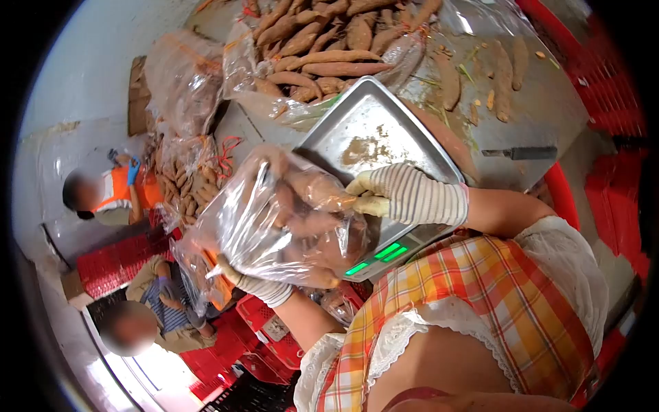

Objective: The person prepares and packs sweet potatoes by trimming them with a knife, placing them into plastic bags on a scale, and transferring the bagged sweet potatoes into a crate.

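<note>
A clear plastic bag [254, 213] filled with brown tubers that look like sweet potatoes is held between my two gloved hands. My left hand [257, 283] grips the bag's lower left side, its fingers partly hidden behind the plastic. With thumb and fingers closed, my right hand [412, 196] pinches the bag's right edge beside a tuber [316, 190]. The bag overlaps the near left part of a metal weighing tray [429, 151], whose floor has brown dirt on it. Green digits glow on the scale's display [377, 259] below the bag.
Loose tubers [322, 34] are heaped on an opened plastic bag at the back of the table [549, 117]. A knife [522, 152] lies to the right. Filled bags [185, 86] stand at the left. Two other people work beyond, near red crates [123, 257]. More red crates [611, 103] stand at the right.
</note>
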Tool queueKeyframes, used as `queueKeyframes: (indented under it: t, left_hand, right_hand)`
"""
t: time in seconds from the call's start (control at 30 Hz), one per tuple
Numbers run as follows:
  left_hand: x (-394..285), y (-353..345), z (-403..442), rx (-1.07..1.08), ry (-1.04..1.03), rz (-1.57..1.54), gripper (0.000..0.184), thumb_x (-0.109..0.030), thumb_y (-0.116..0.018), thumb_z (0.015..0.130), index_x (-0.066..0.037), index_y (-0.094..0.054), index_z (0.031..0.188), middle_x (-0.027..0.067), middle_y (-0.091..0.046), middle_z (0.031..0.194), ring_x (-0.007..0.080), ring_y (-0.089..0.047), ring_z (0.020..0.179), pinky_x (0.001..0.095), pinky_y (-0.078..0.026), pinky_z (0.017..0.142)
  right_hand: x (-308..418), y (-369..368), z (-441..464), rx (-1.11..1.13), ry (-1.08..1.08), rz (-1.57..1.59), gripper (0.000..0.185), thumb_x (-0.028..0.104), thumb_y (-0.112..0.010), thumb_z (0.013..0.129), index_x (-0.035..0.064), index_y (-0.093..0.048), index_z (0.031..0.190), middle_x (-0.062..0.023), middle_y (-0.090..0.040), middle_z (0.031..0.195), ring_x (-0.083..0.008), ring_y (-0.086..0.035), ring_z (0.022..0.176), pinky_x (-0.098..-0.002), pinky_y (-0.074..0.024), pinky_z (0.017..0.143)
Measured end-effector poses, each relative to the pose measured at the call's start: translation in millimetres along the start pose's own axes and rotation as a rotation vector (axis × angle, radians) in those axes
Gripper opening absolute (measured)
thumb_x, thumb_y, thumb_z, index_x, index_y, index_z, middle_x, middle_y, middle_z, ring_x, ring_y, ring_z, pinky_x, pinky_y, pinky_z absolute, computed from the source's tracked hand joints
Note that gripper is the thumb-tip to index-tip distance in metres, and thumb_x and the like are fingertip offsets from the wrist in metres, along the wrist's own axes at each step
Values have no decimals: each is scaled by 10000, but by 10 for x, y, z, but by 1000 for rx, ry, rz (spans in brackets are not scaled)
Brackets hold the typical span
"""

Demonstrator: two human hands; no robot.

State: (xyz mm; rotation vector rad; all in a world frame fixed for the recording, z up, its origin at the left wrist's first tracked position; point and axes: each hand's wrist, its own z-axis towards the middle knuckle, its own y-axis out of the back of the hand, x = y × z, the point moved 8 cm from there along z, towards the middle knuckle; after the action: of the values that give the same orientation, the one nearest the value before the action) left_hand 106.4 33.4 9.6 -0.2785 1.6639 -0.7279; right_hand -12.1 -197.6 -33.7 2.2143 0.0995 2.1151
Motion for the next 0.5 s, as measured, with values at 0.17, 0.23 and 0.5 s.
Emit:
queueKeyframes:
  t: [0.17, 0.23, 0.5]
  left_hand:
    - [-113, 115, -241, -207, 206, 562, 286, -336, -662, 822, -87, -525, 792, -56, -375, 473, 66, -268, 358, 231, -191, 321]
    - [-113, -230, -324, 23, 161, 665, 218, -253, -645, 815, -57, -554, 843, -19, -399, 490, 74, -316, 376, 224, -236, 334]
    - [-275, -335, -447, 51, 109, 789, 289, -94, -609, 828, 9, -580, 1097, 13, -561, 673, 73, -498, 571, 190, -411, 523]
  right_hand:
    - [-82, 131, 9, 66, -214, -89, 267, 226, -571, 846, 17, -605, 1008, -168, -651, 833, -244, -650, 776, -328, -501, 688]
    - [-9, 334, 18, -102, 10, -293, 284, 208, -562, 837, 30, -594, 1055, -168, -647, 802, -233, -644, 723, -329, -501, 661]
    - [375, 432, -9, -267, 83, -239, 301, 198, -535, 840, 13, -595, 1070, -146, -629, 781, -223, -618, 685, -311, -483, 637]
